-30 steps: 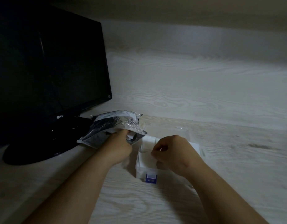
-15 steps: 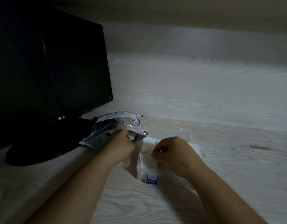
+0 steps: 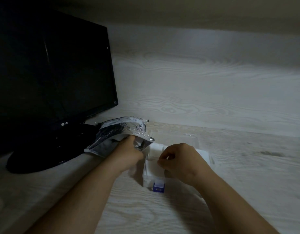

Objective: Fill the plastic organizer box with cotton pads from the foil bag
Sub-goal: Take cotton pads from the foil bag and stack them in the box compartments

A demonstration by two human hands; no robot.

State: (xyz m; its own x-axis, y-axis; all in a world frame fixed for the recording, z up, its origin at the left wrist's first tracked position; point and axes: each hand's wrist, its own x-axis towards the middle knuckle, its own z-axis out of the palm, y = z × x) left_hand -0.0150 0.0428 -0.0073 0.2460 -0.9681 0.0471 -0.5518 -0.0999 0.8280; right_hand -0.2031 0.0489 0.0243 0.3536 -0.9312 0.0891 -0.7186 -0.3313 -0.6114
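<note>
A crinkled silver and black foil bag [image 3: 118, 132] lies on the pale wooden desk in front of the monitor base. My left hand [image 3: 129, 153] grips the bag at its open mouth. Just to its right stands a clear plastic organizer box [image 3: 150, 173] with a blue latch [image 3: 158, 187] on its near wall. White cotton pads [image 3: 155, 147] show inside the box at its far end. My right hand [image 3: 179, 162] hovers over the box with fingers curled, pinching something white; what it holds is hard to make out.
A black LG monitor [image 3: 49, 73] on a round black base [image 3: 43, 154] fills the left side. A wood-grain back wall [image 3: 205, 85] rises behind the desk [image 3: 247, 174]. The box's clear lid [image 3: 188, 135] lies open behind it.
Both hands stay almost in place. My right hand's fingers have shifted slightly over the box. The bag and box have not moved.
</note>
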